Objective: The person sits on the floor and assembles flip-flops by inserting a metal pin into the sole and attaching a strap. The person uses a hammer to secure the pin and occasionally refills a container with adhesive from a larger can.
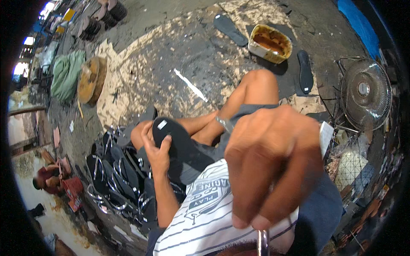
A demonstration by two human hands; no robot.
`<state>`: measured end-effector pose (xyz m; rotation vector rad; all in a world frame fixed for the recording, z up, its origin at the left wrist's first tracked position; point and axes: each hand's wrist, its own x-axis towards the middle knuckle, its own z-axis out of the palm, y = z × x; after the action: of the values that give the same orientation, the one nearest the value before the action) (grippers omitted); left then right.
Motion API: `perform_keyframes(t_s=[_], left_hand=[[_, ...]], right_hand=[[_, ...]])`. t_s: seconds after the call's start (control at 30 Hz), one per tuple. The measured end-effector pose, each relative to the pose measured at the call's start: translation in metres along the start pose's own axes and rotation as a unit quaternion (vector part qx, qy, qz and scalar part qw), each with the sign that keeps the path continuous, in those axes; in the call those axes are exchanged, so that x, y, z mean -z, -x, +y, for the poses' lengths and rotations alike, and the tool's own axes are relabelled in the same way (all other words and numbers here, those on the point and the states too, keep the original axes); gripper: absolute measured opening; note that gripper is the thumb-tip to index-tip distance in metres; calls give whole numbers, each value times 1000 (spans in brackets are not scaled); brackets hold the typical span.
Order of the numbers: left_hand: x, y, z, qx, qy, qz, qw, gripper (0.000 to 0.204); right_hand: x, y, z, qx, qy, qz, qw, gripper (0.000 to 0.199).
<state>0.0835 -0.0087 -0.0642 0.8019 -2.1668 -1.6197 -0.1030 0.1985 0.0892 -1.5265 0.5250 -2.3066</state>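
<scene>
My left hand (158, 150) is closed around the end of a black sandal sole (177, 147), which bears a small white label. Its thumb lies on the flat upper face, and the sole is tilted above my lap. Large and close to the camera, my right hand (275, 166) is pinched with the fingertips pointing down. Between thumb and finger it grips a shiny silver strip (263, 243); the rest of that strip runs out of the lower edge, so its kind is unclear. Beside my left forearm lies a heap of black sandals (119, 170) with silvery straps.
A tub of brown paste (270, 42) stands ahead on the stained floor. Loose black soles (230, 30) lie near it, one more (305, 72) to its right. A fan (365, 89) stands at right. A round wooden block (92, 81) and green cloth (67, 74) are at left. Another person (53, 181) sits far left.
</scene>
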Motion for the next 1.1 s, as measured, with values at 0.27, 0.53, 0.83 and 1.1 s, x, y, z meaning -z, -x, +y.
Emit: perform_keyframes(t_s=[0.27, 0.53, 0.83, 1.1], left_hand=[[0, -4, 17, 81, 15, -58, 995, 35], [4, -54, 92, -12, 78, 52, 996, 33], [0, -50, 95, -105, 44, 26, 993, 26], [-4, -50, 90, -167, -27, 83, 982, 25]], right_hand=[[-11, -6, -13, -35, 36, -31, 998, 8], [13, 16, 55, -263, 380, 48, 885, 10], [14, 27, 105, -273, 512, 30, 814, 17], [-2, 24, 107, -198, 592, -4, 781, 15]])
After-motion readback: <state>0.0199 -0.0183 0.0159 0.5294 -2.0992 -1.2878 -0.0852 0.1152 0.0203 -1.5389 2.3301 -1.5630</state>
